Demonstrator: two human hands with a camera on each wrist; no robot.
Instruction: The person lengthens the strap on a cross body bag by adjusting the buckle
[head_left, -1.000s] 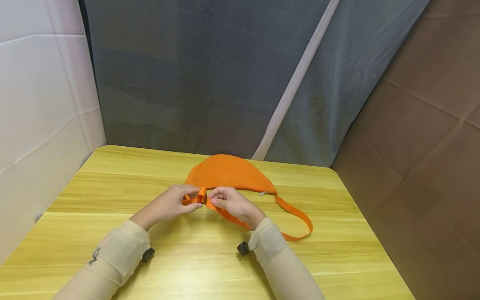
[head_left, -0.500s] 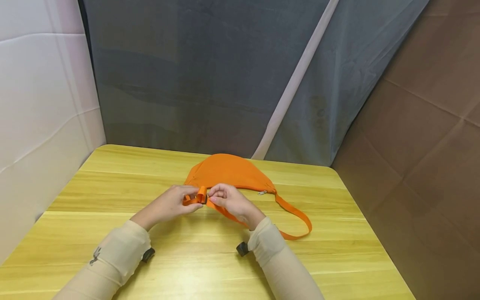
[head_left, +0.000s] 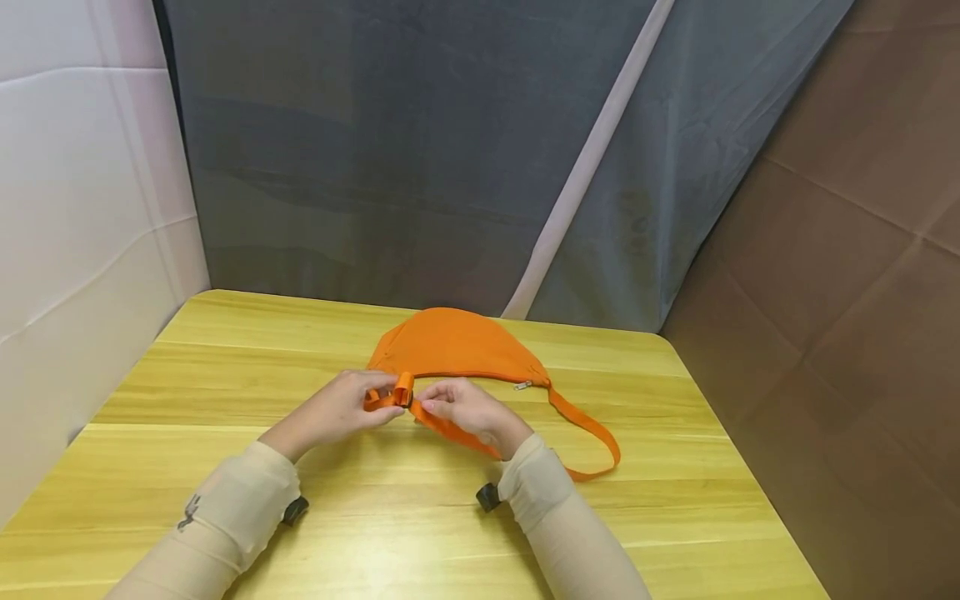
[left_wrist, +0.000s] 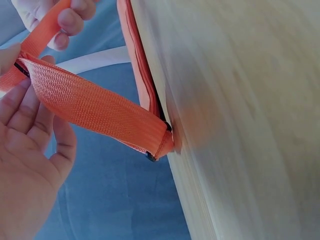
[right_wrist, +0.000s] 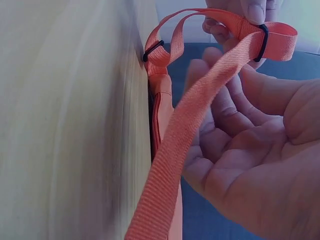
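An orange waist bag (head_left: 457,346) lies near the far edge of the table, its zipper pull (head_left: 522,385) at the right end. My left hand (head_left: 341,410) pinches the bag's strap at a black slide buckle (right_wrist: 261,42), where a short loop of webbing (head_left: 403,388) stands up. Just right of the buckle, my right hand (head_left: 474,414) holds the orange strap (right_wrist: 185,120) between thumb and fingers. A second black ring (right_wrist: 153,50) joins the strap to the bag's left end in the right wrist view. Fingers partly hide the buckle in the head view.
The strap's far side (head_left: 592,429) curves over the wooden table (head_left: 360,533) on the right. Behind the table hangs a grey cloth (head_left: 390,150) with a pale diagonal strip. A white cloth (head_left: 82,208) stands left, a brown one (head_left: 840,317) right.
My right hand has dipped slightly and its fingers have shifted on the strap. The strap's right-hand curve has moved a little left. My left hand stays almost still.
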